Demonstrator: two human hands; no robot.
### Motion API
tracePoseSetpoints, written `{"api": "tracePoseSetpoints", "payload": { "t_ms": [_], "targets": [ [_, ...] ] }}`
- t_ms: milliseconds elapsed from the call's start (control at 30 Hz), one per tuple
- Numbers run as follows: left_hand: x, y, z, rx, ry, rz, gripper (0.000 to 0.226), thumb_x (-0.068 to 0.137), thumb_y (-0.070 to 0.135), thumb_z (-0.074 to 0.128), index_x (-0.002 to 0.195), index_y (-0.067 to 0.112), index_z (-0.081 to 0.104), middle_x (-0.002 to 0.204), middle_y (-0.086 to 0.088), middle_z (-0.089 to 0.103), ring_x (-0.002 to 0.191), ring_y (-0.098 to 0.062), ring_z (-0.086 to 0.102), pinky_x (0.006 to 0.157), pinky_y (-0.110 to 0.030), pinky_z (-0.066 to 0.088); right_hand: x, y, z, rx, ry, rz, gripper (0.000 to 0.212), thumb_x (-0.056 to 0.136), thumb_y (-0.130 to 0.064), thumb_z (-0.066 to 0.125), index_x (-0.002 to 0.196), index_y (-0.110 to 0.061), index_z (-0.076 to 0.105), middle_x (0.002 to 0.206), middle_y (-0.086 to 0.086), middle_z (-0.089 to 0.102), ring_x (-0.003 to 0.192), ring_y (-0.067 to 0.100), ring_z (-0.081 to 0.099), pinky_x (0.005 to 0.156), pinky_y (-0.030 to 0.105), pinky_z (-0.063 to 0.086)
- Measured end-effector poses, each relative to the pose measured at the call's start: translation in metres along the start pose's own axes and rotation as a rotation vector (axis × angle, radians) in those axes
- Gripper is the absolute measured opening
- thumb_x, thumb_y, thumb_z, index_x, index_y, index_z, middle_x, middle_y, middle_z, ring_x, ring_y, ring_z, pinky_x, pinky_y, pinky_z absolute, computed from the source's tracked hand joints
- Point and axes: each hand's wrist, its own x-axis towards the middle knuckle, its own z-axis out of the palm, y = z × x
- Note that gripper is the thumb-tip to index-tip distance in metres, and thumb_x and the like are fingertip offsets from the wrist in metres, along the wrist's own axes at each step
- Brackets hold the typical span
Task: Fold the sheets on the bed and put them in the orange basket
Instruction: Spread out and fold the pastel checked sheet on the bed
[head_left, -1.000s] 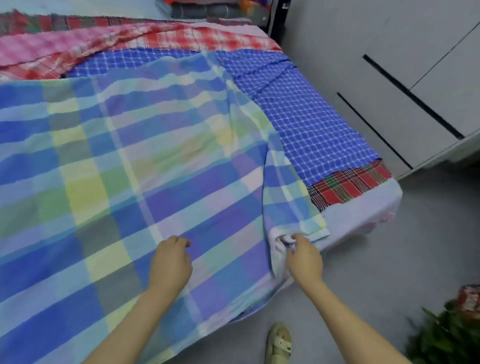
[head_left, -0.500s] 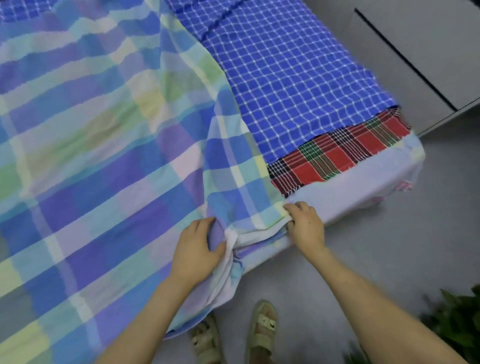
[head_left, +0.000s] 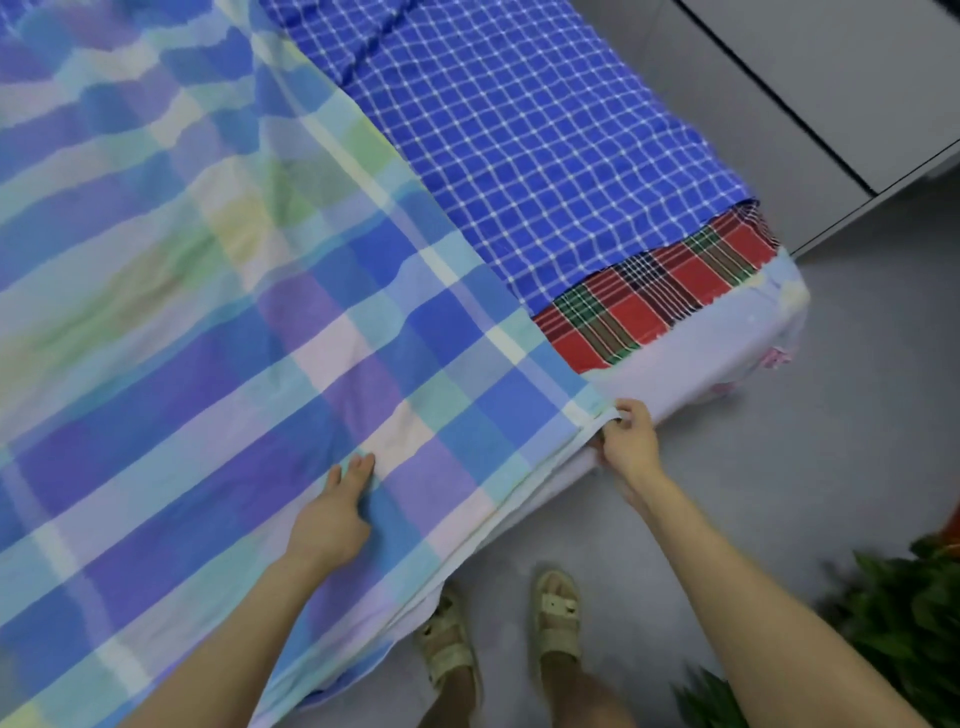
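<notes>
A pastel plaid sheet (head_left: 260, 338) lies spread across the bed (head_left: 727, 343), its near edge hanging over the side. The right hand (head_left: 628, 441) pinches the sheet's corner at the mattress edge. The left hand (head_left: 332, 514) rests flat on the sheet, fingers straight. A blue checked sheet (head_left: 519, 145) and a red tartan sheet (head_left: 649, 301) lie beyond. Grey floor (head_left: 831, 415) runs between the bed, a grey cabinet (head_left: 831, 78) and a leafy plant (head_left: 909, 613).
</notes>
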Motion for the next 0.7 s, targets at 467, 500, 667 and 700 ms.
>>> {"api": "tracePoseSetpoints", "payload": {
  "t_ms": [467, 500, 667, 700],
  "targets": [
    [0.008, -0.016, 0.014, -0.079, 0.102, -0.149, 0.085, 0.081, -0.009, 0.046, 0.150, 0.018, 0.007, 0.158, 0.001, 0.004, 0.146, -0.018, 0.006, 0.106, -0.034, 0.029, 0.048, -0.019, -0.052, -1.049, 0.179, -1.080, 0.031, 0.064, -0.001, 0.049, 0.093, -0.010, 0.043, 0.065, 0.011, 0.056, 0.051, 0.030, 0.057, 0.042, 0.029, 0.032],
    [0.011, -0.015, 0.014, -0.050, 0.091, -0.154, 0.085, 0.081, -0.009, 0.046, 0.150, 0.018, 0.006, 0.158, 0.002, 0.002, 0.146, -0.017, 0.003, 0.104, -0.035, 0.032, 0.048, -0.016, -0.039, -0.940, 0.117, -0.766, 0.033, 0.070, 0.004, 0.048, 0.101, -0.008, 0.047, 0.075, 0.013, 0.060, 0.064, 0.032, 0.061, 0.050, 0.033, 0.034],
    [0.015, -0.013, 0.013, -0.016, 0.041, -0.192, 0.084, 0.080, -0.011, 0.044, 0.150, 0.016, 0.005, 0.158, 0.002, -0.001, 0.146, -0.017, 0.000, 0.104, -0.035, 0.032, 0.041, -0.045, -0.026, 0.008, -0.006, -0.112, 0.036, 0.075, 0.009, 0.042, 0.093, -0.014, 0.064, 0.096, 0.012, 0.065, 0.079, 0.027, 0.058, 0.070, 0.030, 0.043],
    [0.014, -0.013, 0.012, -0.012, 0.017, -0.200, 0.083, 0.081, -0.011, 0.043, 0.150, 0.015, 0.006, 0.158, 0.001, 0.000, 0.146, -0.018, 0.000, 0.107, -0.035, 0.029, 0.033, -0.058, -0.034, -0.056, -0.053, -0.221, 0.034, 0.077, 0.007, 0.044, 0.091, -0.016, 0.065, 0.091, 0.008, 0.065, 0.075, 0.021, 0.056, 0.070, 0.029, 0.043]
  ]
}}
